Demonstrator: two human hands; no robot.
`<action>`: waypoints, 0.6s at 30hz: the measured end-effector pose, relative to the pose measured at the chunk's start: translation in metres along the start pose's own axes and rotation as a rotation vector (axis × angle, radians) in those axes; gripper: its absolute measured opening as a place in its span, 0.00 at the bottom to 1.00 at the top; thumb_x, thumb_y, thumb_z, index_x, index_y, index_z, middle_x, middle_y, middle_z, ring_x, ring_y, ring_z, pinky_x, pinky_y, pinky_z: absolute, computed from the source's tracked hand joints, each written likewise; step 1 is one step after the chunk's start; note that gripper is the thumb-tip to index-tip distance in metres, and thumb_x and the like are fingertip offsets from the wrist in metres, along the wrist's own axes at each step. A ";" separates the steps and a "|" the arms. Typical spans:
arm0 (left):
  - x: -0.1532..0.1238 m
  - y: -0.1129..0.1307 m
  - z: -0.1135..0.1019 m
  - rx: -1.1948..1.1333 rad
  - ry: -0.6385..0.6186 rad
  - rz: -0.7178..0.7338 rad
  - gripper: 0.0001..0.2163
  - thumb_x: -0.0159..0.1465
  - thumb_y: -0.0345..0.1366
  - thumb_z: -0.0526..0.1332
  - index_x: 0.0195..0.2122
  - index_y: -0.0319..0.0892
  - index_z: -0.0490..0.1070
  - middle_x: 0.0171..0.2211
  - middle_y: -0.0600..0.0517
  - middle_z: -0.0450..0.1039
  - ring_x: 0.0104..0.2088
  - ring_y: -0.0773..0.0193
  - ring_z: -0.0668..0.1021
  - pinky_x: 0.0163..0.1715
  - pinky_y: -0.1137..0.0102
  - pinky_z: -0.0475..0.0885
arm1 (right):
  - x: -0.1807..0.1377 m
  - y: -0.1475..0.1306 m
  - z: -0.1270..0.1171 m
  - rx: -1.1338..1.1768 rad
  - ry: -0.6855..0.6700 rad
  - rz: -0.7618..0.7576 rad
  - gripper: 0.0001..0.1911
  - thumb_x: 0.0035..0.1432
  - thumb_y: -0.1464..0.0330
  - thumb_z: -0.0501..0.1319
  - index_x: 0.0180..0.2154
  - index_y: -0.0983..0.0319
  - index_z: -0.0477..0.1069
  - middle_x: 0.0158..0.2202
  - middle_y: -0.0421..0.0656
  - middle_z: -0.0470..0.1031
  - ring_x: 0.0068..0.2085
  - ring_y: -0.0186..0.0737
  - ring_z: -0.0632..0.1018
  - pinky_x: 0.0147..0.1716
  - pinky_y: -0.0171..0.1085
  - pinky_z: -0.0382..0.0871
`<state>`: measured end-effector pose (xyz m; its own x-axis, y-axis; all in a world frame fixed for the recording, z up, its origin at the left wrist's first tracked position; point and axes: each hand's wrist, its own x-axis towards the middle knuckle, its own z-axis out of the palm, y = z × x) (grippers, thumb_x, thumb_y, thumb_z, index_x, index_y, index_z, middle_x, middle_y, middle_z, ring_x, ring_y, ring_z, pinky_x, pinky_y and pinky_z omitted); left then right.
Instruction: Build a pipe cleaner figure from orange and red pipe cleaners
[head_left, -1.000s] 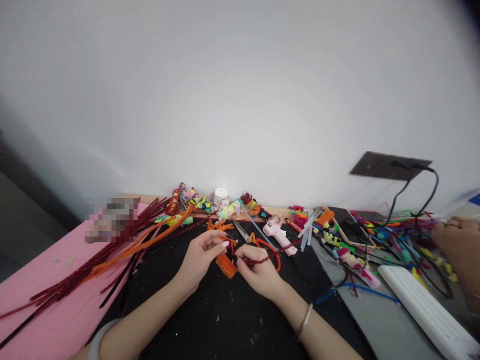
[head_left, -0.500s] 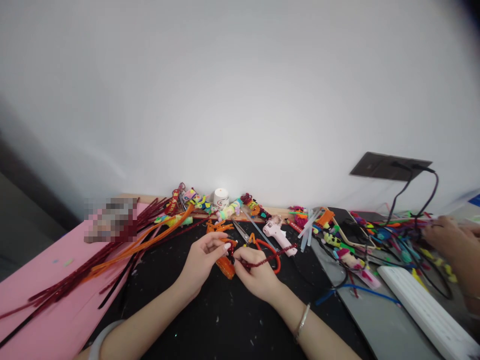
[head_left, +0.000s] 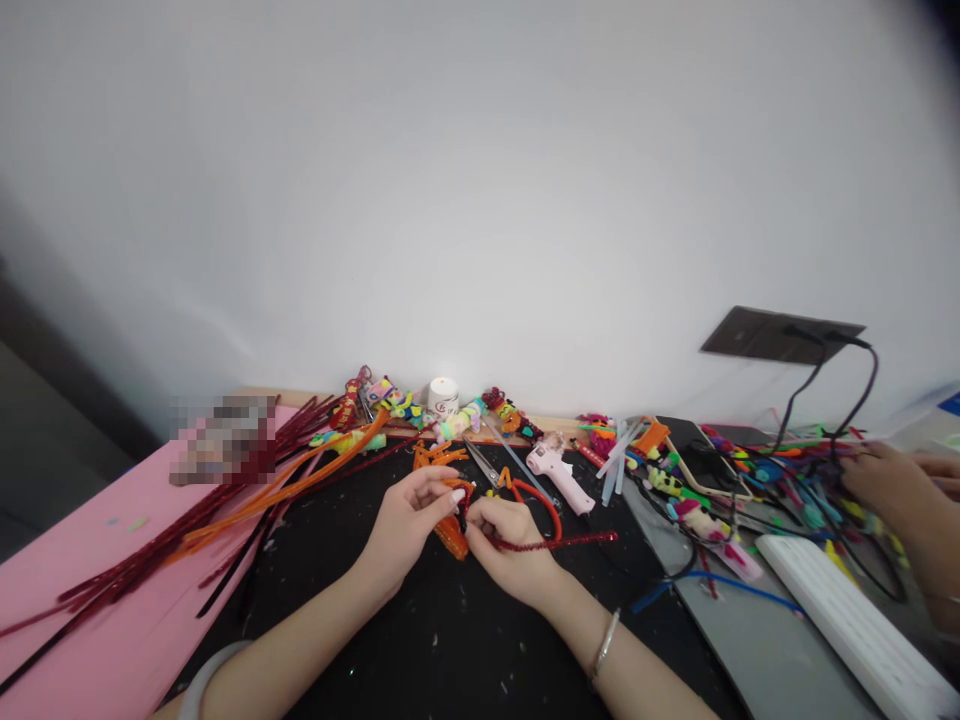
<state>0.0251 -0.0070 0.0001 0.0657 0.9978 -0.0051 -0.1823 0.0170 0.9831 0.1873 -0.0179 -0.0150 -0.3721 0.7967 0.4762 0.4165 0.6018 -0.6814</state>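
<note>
Over the black mat [head_left: 390,640], my left hand [head_left: 405,522] pinches a small bundle of orange and dark red pipe cleaners [head_left: 451,538], its orange part hanging below the fingers. Close beside it my right hand [head_left: 517,550] is closed on a dark red tinsel pipe cleaner [head_left: 577,541]. The free end of that stem sticks out to the right. Fingers hide where the red stem meets the bundle. Just behind my hands lie scissors [head_left: 486,466] with orange-red handles and a pale pink glue gun [head_left: 561,478].
Red and orange pipe cleaners [head_left: 217,510] spread over the pink board [head_left: 97,560] at left. A paper cup [head_left: 442,398] stands by the wall among colourful figures. Translucent glue sticks [head_left: 616,460], a phone [head_left: 705,455] and a white power strip [head_left: 847,620] lie right, near another person's hand [head_left: 885,490].
The free end of the red pipe cleaner has swung down and right, away from the glue gun. My right hand has turned slightly; my left hand has barely moved.
</note>
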 end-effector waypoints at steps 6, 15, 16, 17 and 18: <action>0.001 0.000 -0.001 0.020 0.007 0.026 0.13 0.51 0.37 0.70 0.37 0.39 0.77 0.23 0.54 0.76 0.26 0.64 0.76 0.33 0.70 0.70 | 0.000 0.000 -0.001 0.014 0.010 0.007 0.08 0.57 0.75 0.55 0.27 0.59 0.64 0.22 0.36 0.67 0.23 0.34 0.69 0.25 0.32 0.62; 0.002 0.000 -0.002 0.042 0.003 0.033 0.13 0.51 0.38 0.70 0.37 0.40 0.77 0.23 0.55 0.75 0.26 0.64 0.76 0.32 0.69 0.71 | 0.000 0.000 -0.001 0.039 0.023 0.025 0.09 0.56 0.76 0.55 0.25 0.59 0.64 0.21 0.36 0.66 0.22 0.33 0.68 0.24 0.32 0.61; 0.002 -0.001 -0.002 0.042 0.000 0.034 0.13 0.51 0.39 0.70 0.37 0.40 0.77 0.23 0.55 0.75 0.26 0.64 0.76 0.32 0.69 0.70 | 0.000 -0.001 -0.001 0.040 0.018 0.027 0.09 0.56 0.76 0.55 0.25 0.59 0.64 0.21 0.36 0.66 0.22 0.33 0.68 0.24 0.32 0.61; 0.002 -0.001 -0.003 0.042 -0.001 0.034 0.13 0.51 0.39 0.70 0.37 0.40 0.77 0.23 0.55 0.75 0.26 0.64 0.75 0.32 0.69 0.70 | 0.000 -0.001 -0.001 0.040 0.016 0.028 0.09 0.56 0.76 0.55 0.25 0.59 0.64 0.21 0.36 0.66 0.22 0.33 0.68 0.24 0.32 0.61; 0.002 -0.001 -0.003 0.042 -0.001 0.033 0.13 0.52 0.39 0.70 0.37 0.40 0.77 0.23 0.55 0.75 0.26 0.64 0.75 0.32 0.69 0.70 | 0.000 -0.001 -0.001 0.040 0.014 0.028 0.09 0.57 0.76 0.55 0.26 0.59 0.64 0.21 0.36 0.66 0.22 0.33 0.68 0.24 0.32 0.61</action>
<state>0.0227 -0.0049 -0.0018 0.0613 0.9977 0.0274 -0.1430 -0.0184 0.9896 0.1877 -0.0179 -0.0139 -0.3488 0.8141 0.4643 0.3932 0.5768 -0.7160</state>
